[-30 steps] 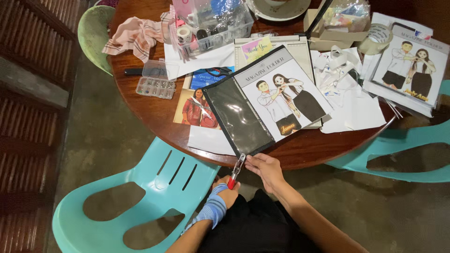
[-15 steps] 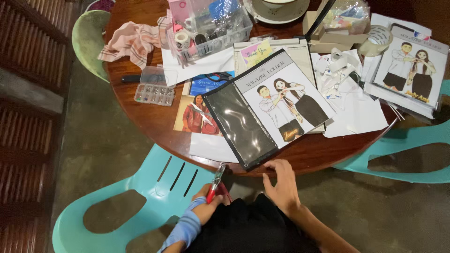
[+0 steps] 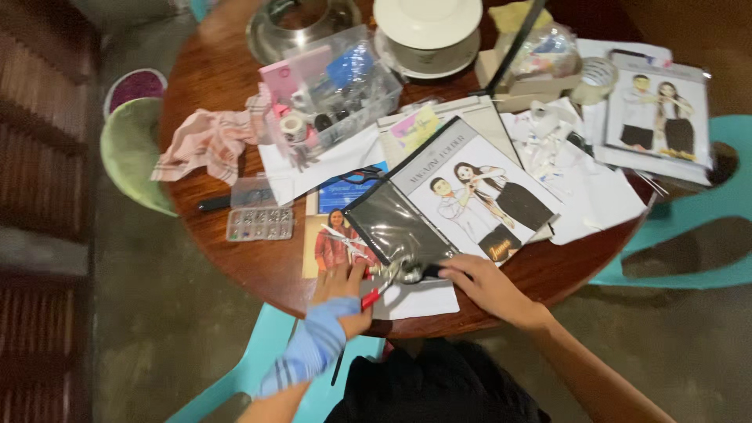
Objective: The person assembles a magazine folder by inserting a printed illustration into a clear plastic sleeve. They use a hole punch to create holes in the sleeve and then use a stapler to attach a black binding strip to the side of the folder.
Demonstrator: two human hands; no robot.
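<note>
- A green plastic chair (image 3: 133,153) is being seen at the far left, pushed against the round wooden table (image 3: 219,70).
- A pink checked cloth (image 3: 205,142) is lying on the table, and a small clear compartment box (image 3: 259,223) is resting nearer the edge, just beside a black pen (image 3: 213,204).
- A clear plastic organiser (image 3: 333,90) filled with small supplies is sitting behind these things.
- A printed photo of a person in red (image 3: 333,247) is being pressed at its lower edge by the left hand (image 3: 342,288), whose wrist is wrapped in a blue striped sleeve.
- Red-handled scissors (image 3: 381,287) are being gripped in that closed left hand, the blades pointing toward the clear sleeve.
- A clear plastic sleeve (image 3: 395,227) is being laid beside a fashion illustration sheet (image 3: 478,196).
- The right hand (image 3: 486,283) is being held flat and loosely spread on the table edge, fingertips touching the sleeve's lower corner; nothing is being grasped.
- A second framed illustration (image 3: 658,117) is lying at the far right, above a teal chair (image 3: 705,251).
</note>
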